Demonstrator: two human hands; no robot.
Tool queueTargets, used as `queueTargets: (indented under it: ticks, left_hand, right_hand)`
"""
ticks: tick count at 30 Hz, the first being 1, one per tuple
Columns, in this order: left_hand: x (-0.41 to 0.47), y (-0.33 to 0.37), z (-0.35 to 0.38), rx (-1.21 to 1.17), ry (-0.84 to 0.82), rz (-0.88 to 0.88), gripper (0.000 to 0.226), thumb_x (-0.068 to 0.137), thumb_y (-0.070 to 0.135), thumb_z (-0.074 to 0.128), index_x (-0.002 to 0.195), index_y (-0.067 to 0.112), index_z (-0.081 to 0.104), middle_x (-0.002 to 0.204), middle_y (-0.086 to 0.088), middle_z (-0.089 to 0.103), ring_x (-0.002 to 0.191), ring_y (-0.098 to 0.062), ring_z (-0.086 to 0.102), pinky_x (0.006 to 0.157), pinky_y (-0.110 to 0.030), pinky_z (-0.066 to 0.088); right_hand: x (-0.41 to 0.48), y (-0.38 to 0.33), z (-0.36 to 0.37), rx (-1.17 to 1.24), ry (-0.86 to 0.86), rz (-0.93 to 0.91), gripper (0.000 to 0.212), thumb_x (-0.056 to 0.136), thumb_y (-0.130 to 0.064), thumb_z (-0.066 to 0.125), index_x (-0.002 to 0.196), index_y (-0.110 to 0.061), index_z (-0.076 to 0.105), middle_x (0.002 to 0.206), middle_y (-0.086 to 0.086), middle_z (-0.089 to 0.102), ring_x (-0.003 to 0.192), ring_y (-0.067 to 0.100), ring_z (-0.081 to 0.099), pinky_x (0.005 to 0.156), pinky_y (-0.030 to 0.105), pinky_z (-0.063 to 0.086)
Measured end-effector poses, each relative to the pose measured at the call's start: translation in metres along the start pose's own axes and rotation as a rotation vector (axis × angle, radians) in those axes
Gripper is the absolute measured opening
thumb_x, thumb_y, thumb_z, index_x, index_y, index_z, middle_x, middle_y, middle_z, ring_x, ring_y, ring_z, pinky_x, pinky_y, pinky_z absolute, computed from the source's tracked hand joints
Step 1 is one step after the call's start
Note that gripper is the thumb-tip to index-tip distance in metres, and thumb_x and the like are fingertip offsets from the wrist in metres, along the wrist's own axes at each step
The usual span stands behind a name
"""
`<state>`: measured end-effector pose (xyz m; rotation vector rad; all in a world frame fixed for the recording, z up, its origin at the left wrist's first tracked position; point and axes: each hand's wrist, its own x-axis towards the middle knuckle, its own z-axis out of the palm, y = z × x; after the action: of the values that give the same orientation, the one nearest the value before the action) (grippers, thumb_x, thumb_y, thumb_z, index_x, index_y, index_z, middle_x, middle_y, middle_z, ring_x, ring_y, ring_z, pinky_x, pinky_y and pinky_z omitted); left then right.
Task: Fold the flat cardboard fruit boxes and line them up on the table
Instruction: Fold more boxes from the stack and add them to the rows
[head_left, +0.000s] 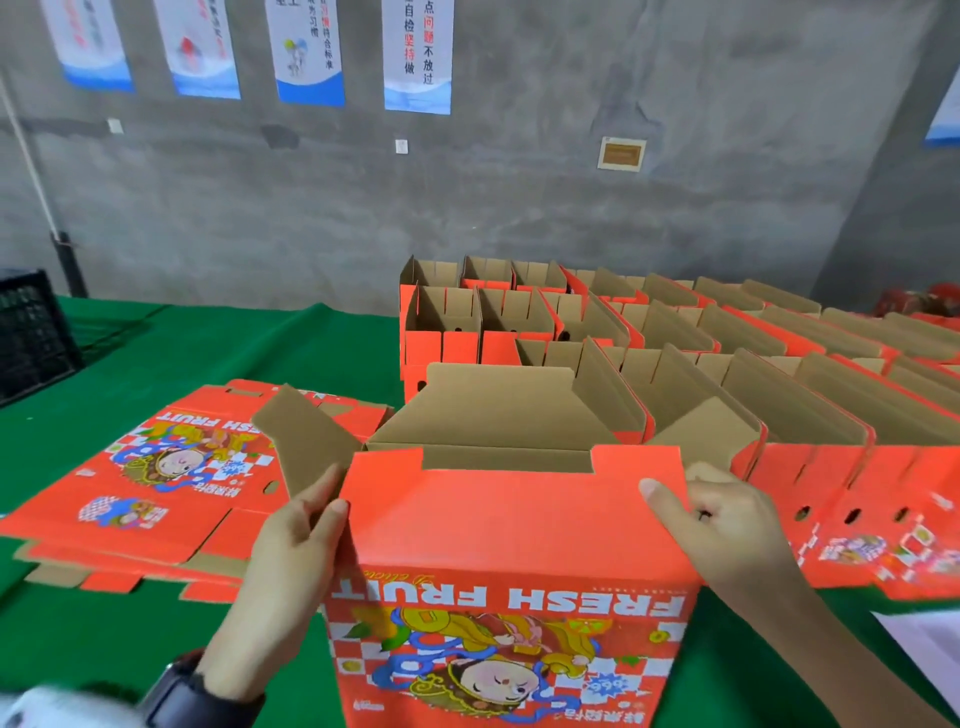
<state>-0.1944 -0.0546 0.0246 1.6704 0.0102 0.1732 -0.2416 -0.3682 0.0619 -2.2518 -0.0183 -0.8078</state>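
An opened red fruit box (511, 525) printed "FRESH FRUIT" stands in front of me on the green table (156, 343), its brown inside showing. My left hand (293, 540) grips its left edge, thumb against the near panel, next to a raised brown side flap (306, 441). My right hand (719, 519) holds the right top corner, thumb on the near panel and fingers curled behind it. A stack of flat red boxes (156, 483) lies to the left.
Several folded boxes (675, 332) stand in rows from the table's middle to the far right. A black crate (28, 332) sits at the far left. A grey wall with posters (415, 52) runs behind. White paper (930, 644) lies at the lower right.
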Motion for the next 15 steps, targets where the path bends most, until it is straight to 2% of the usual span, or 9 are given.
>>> queueTargets:
  ticks: [2,5,6,7,8,10,11,13,15]
  left_hand:
    - [-0.009,0.002,0.005,0.166,0.068,0.078,0.044,0.096,0.000,0.047,0.138,0.012,0.047,0.131,0.006,0.052,0.119,-0.011,0.052,0.094,-0.017,0.041]
    - [-0.016,0.006,0.006,0.383,0.032,0.151,0.050,0.091,-0.007,0.050,0.138,0.010,0.047,0.135,0.001,0.048,0.129,-0.019,0.046,0.104,-0.028,0.035]
    - [-0.015,0.008,0.007,0.488,0.009,0.195,0.054,0.088,-0.009,0.051,0.139,0.010,0.046,0.141,-0.003,0.044,0.134,-0.021,0.040,0.109,-0.032,0.031]
    - [-0.013,0.009,0.007,0.586,-0.014,0.214,0.058,0.086,-0.010,0.053,0.140,0.010,0.045,0.147,-0.006,0.039,0.140,-0.024,0.032,0.113,-0.037,0.027]
    - [-0.010,0.011,0.007,0.676,-0.025,0.234,0.061,0.084,-0.009,0.054,0.141,0.011,0.043,0.150,-0.009,0.034,0.143,-0.027,0.023,0.115,-0.044,0.023]
    - [-0.009,0.017,0.009,0.763,-0.047,0.293,0.072,0.080,-0.010,0.058,0.144,0.015,0.037,0.155,-0.004,0.024,0.146,-0.028,0.012,0.117,-0.048,0.016]
    - [-0.008,0.020,0.008,0.764,-0.046,0.359,0.081,0.076,-0.013,0.060,0.145,0.018,0.033,0.155,0.002,0.021,0.146,-0.028,0.012,0.118,-0.045,0.013]
    - [-0.006,0.024,0.007,0.732,-0.102,0.554,0.102,0.065,-0.022,0.065,0.145,0.027,0.025,0.149,0.013,0.024,0.142,-0.018,0.023,0.117,-0.025,0.013]
    - [-0.005,0.025,0.006,0.656,-0.203,0.615,0.114,0.066,-0.019,0.070,0.148,0.040,0.017,0.141,0.022,0.037,0.131,0.000,0.035,0.107,-0.006,0.019]
  right_hand:
    - [-0.003,0.007,0.000,-0.015,0.027,0.002,0.065,0.078,-0.008,0.075,0.048,-0.017,0.019,0.054,-0.001,0.036,0.052,0.010,0.036,0.051,0.019,0.027]
    - [-0.009,0.014,0.000,-0.075,0.023,0.052,0.055,0.073,-0.010,0.081,0.046,-0.019,0.034,0.068,-0.001,0.050,0.064,0.007,0.049,0.061,0.014,0.032]
    - [-0.010,0.017,-0.001,-0.095,0.018,0.064,0.042,0.072,-0.012,0.082,0.052,-0.020,0.046,0.077,-0.003,0.053,0.071,0.006,0.052,0.064,0.015,0.031]
    - [-0.011,0.017,-0.002,-0.115,0.010,0.085,0.027,0.071,-0.013,0.083,0.065,-0.019,0.058,0.087,-0.005,0.055,0.082,0.011,0.055,0.068,0.015,0.030]
    - [-0.012,0.017,-0.002,-0.139,-0.005,0.108,0.027,0.069,-0.013,0.084,0.088,-0.017,0.065,0.100,-0.006,0.053,0.094,0.013,0.053,0.076,0.013,0.029]
    - [-0.014,0.021,-0.001,-0.156,-0.053,0.083,0.070,0.068,-0.009,0.084,0.129,-0.017,0.052,0.128,-0.011,0.040,0.116,0.002,0.041,0.093,0.004,0.023]
    - [-0.014,0.020,-0.001,-0.133,-0.062,0.051,0.081,0.068,-0.005,0.083,0.137,-0.021,0.044,0.138,-0.015,0.031,0.123,-0.009,0.033,0.093,-0.004,0.017]
    - [-0.013,0.013,0.000,-0.086,-0.083,-0.027,0.094,0.069,0.001,0.081,0.140,-0.036,0.033,0.152,-0.025,0.011,0.127,-0.027,0.015,0.090,-0.011,0.013]
    - [-0.010,0.012,0.001,-0.065,-0.096,-0.118,0.103,0.068,0.006,0.079,0.142,-0.042,0.025,0.157,-0.026,-0.002,0.138,-0.018,0.004,0.096,-0.009,0.011]
